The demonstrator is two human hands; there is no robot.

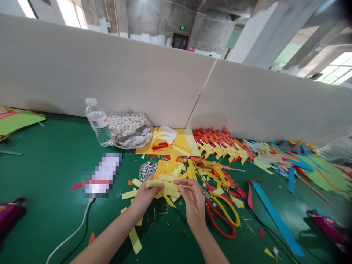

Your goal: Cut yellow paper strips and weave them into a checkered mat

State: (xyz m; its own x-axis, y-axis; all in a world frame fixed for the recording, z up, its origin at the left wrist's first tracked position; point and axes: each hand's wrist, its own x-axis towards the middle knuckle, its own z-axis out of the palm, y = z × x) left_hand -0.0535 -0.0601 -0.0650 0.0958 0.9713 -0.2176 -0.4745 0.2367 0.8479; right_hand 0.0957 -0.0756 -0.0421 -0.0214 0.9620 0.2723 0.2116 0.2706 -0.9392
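Pale-yellow paper strips (171, 188) are pinched between thumb and fingers of both the left hand (150, 192) and the right hand (194, 201), over the green table (55, 161), midway along its width. Red-and-yellow-handled scissors (213, 198) lie just beside the right hand; a water bottle (99, 123) stands near the table's back edge.

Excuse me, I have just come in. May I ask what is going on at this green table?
A person is handling pale yellow paper strips with bare hands. The left hand grips them, thumb on top, while the fingers of the right hand are at their other end. Scissors lie beside the right hand, and cut paper pieces are scattered around. Woven paper shapes are gathered further back, near the white partition.
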